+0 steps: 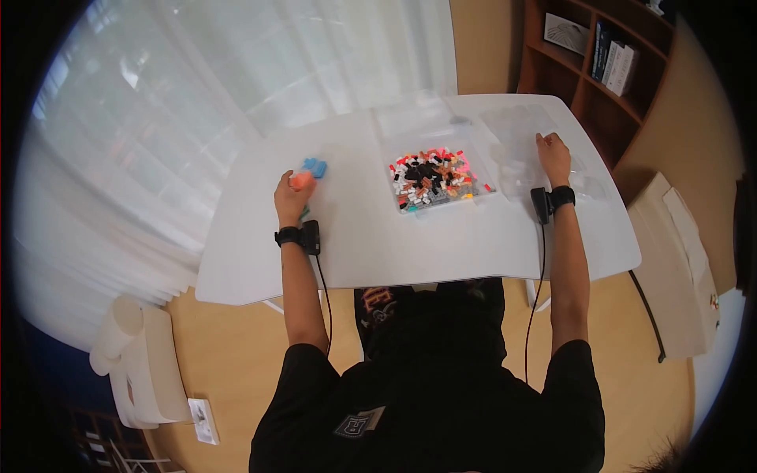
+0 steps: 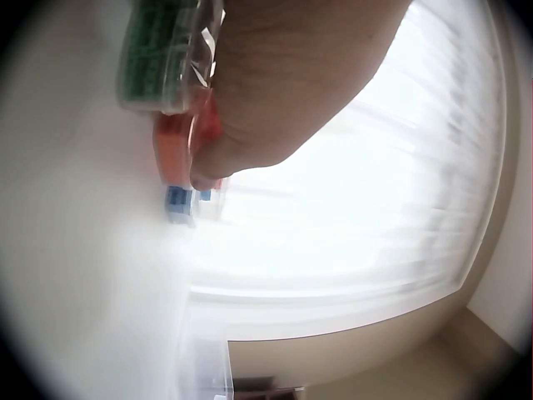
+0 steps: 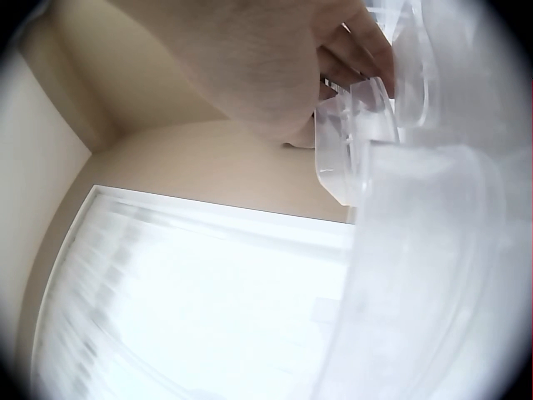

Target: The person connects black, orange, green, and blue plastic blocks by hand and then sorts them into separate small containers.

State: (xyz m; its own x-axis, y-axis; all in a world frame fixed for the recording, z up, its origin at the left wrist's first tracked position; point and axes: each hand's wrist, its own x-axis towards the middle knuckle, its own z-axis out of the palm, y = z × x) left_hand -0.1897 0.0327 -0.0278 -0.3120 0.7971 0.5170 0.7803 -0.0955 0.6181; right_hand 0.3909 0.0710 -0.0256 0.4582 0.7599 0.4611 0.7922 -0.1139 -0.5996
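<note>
My left hand (image 1: pixel 290 199) grips a small clear box of orange-red pieces (image 2: pixel 173 150), with the thumb along its side. A clear box of green pieces (image 2: pixel 151 58) lies nearer the wrist, partly under the hand in the head view. Just beyond the fingers is a box of blue pieces (image 1: pixel 315 167). Over on the right side of the table, my right hand (image 1: pixel 554 154) has its fingers curled. Its wrist view shows a small clear plastic box (image 3: pixel 335 150) between thumb and fingers, right beside other clear containers (image 3: pixel 425 250).
Mid-table stands a clear tray (image 1: pixel 418 211) heaped with many small coloured bricks, its transparent lid (image 1: pixel 410 118) raised behind. More clear plastic containers (image 1: pixel 516 126) lie on the right of the white table (image 1: pixel 355 252). A cable (image 1: pixel 544 276) hangs from each wrist camera.
</note>
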